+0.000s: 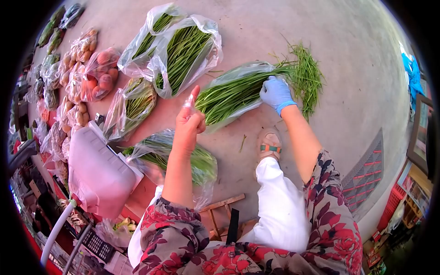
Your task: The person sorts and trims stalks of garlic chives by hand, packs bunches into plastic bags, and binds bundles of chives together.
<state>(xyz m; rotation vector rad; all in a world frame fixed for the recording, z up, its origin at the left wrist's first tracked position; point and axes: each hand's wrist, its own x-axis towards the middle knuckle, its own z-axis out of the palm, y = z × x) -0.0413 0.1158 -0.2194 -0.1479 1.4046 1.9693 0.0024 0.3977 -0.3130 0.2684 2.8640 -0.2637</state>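
My left hand (189, 123) is bare and raised in the middle, index finger pointing up with something whitish wrapped on it, the other fingers curled; whether they hold anything I cannot make out. My right hand (277, 94), in a blue glove, has its fingers closed at the right end of a bunch of long green stalks (233, 94). The stalks lie in an open clear plastic bag (247, 108) on the floor. Loose green trimmings (308, 75) are heaped just right of the glove.
More bagged stalks (185, 50) lie at the upper left, others (137, 101) below them. Another bag (199, 167) is beside my left forearm. Bags of red produce (104, 75), a pink container (98, 169), a wooden stool (222, 204) and a dark ramp (366, 172) stand around.
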